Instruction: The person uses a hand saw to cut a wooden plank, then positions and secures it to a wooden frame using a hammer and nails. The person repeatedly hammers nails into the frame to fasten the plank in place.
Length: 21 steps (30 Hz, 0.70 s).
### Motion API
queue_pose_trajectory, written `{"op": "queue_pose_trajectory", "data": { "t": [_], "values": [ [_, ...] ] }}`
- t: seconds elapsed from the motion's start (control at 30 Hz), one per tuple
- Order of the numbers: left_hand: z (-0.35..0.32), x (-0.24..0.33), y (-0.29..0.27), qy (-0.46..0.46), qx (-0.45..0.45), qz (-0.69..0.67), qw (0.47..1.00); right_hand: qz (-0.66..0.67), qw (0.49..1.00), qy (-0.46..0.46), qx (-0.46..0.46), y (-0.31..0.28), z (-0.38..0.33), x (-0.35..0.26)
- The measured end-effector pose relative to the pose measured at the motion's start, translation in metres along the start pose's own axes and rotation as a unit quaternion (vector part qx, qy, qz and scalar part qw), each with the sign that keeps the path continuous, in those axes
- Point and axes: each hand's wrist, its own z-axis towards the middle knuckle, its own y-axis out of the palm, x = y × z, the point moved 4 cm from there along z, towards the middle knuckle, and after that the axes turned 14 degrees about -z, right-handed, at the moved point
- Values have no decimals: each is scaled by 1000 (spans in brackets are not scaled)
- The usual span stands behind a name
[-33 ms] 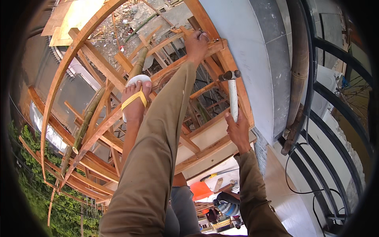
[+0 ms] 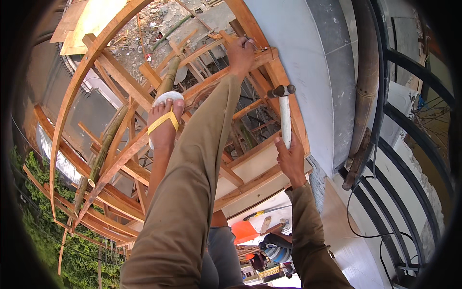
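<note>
My left hand [image 2: 242, 52] reaches far up, its fingers pinched on a small nail [image 2: 252, 43] set against a wooden beam [image 2: 269, 60] beside the wall. My right hand [image 2: 290, 156] is lower and grips the white handle of a hammer [image 2: 285, 118]. The hammer's dark metal head points up, a short way below the beam and apart from it. Both arms wear khaki sleeves. My foot in a yellow-strapped sandal [image 2: 163, 123] rests on a sloping timber of the wooden frame [image 2: 120, 159].
A grey and white wall [image 2: 313, 72] rises on the right, with a bamboo pole [image 2: 368, 82] and a black metal railing [image 2: 399, 144] past it. Curved wooden ribs and bamboo span the left. Far below are people [image 2: 274, 245], an orange object [image 2: 245, 231] and greenery.
</note>
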Motion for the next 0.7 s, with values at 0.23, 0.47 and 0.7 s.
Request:
{"op": "queue_pose_trajectory", "data": {
  "t": [0.23, 0.47, 0.7],
  "values": [
    [17, -33, 24, -70, -49, -27, 996, -62, 997, -37, 20, -40, 45, -69],
    [20, -31, 25, -91, -58, -20, 994, -150, 966, -208, 44, -78, 101, -166],
    [18, -14, 23, -91, -54, 31, 994, -393, 873, -289, 19, -85, 144, -242]
  ]
}}
